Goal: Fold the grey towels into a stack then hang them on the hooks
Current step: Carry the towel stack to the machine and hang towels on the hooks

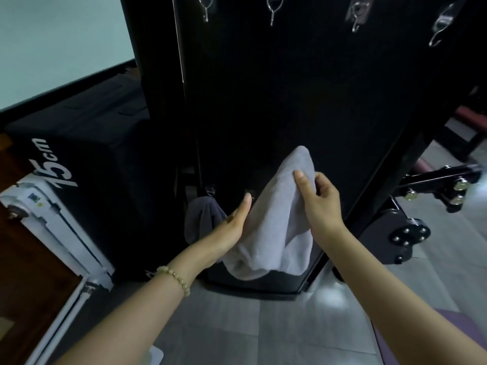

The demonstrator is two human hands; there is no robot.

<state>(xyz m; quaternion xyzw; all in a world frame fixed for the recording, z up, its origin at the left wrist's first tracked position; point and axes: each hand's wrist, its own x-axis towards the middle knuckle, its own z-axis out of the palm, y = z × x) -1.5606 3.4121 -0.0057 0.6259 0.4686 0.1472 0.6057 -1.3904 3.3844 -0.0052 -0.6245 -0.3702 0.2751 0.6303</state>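
A light grey towel (274,222) hangs bunched in front of a tall black panel (290,101). My right hand (319,198) pinches its upper right edge between thumb and fingers. My left hand (234,222) lies flat against the towel's left side with its fingers straight. A darker grey towel (201,219) hangs from a low hook (210,191) on the panel, just left of my left hand. Several metal hooks (272,9) run along the panel's top, all bare.
A black box marked "15cm" (87,159) stands to the left beside a white device (52,227). The panel's black wheeled base (405,233) juts out at the right. Grey floor tiles (250,325) lie below.
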